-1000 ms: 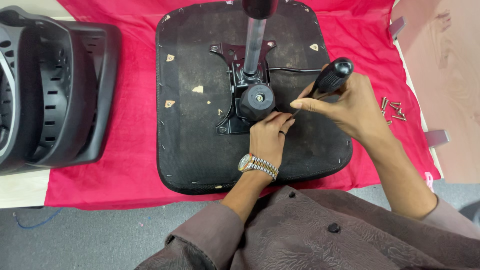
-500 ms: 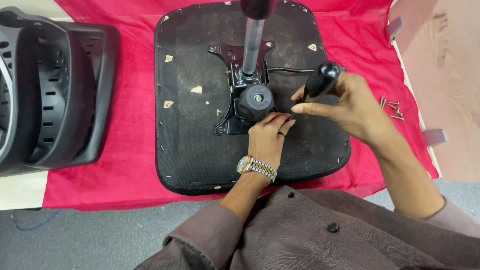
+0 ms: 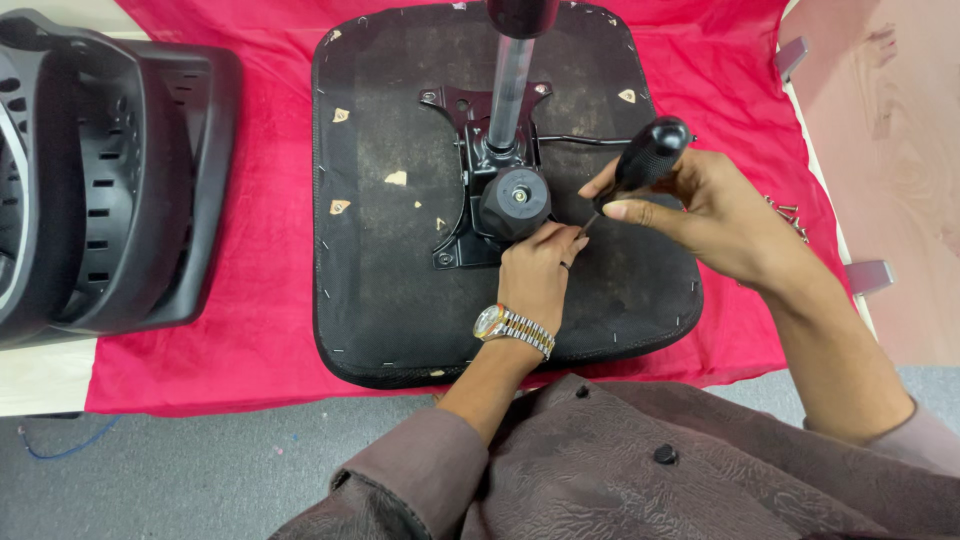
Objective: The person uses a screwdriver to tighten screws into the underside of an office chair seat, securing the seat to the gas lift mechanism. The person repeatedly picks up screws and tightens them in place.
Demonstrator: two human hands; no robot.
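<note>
1 upturned black fabric-covered chair seat lay on a red cloth. At its black metal mechanism plate, the left hand pinched something (too small to tell), while the right hand gripped a black-handled screwdriver.

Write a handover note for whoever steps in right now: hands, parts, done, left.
Left hand: rests on the upturned seat base, steadying at the black knob of the metal mechanism plate.
Right hand: grips the screwdriver, tip down beside the left fingers.
Seat lies on the red cloth; backrest at left; spare screws at right.
Done: plate sits on the seat.
Left: screw tightness cannot be told.
</note>
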